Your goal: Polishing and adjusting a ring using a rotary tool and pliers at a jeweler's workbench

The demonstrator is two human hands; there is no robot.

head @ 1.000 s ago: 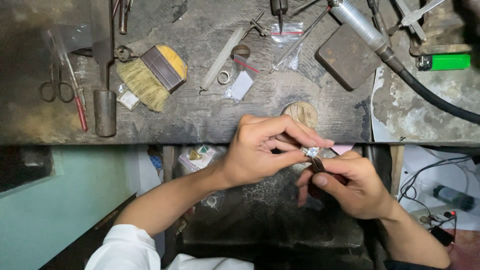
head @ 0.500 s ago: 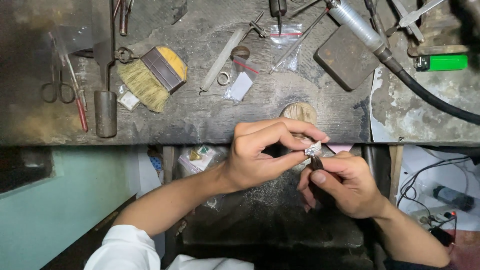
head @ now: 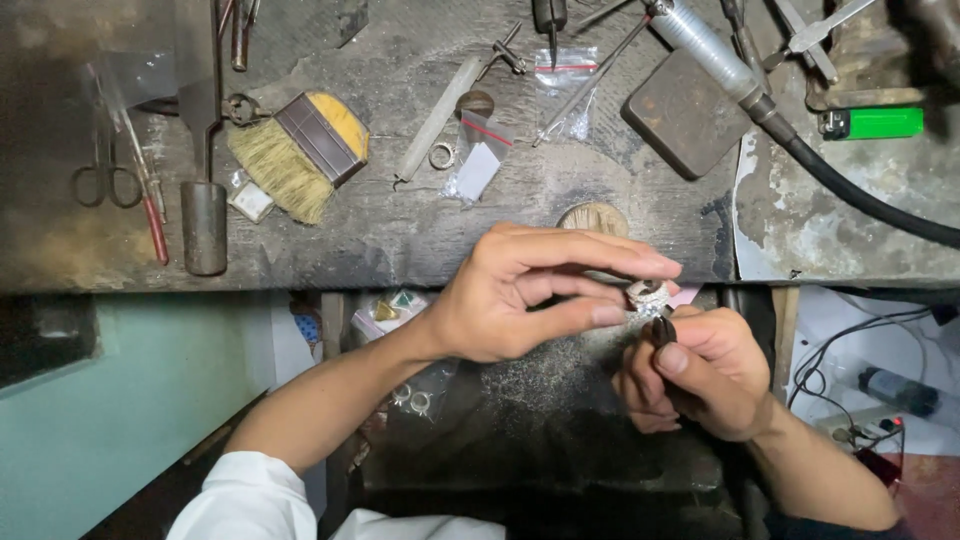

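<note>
Jeweller's workshop; scarred bench [head: 400, 240]; scissors [head: 105, 180], brush [head: 300, 150], torch hose [head: 860, 200].

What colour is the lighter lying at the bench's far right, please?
Bright green lighter, clearest in the head view.

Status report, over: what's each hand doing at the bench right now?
Left hand pinches a small silvery ring at the bench edge. Right hand grips a dark tool, tip at the ring. Nothing between them; brush and lighter lie clear.
</note>
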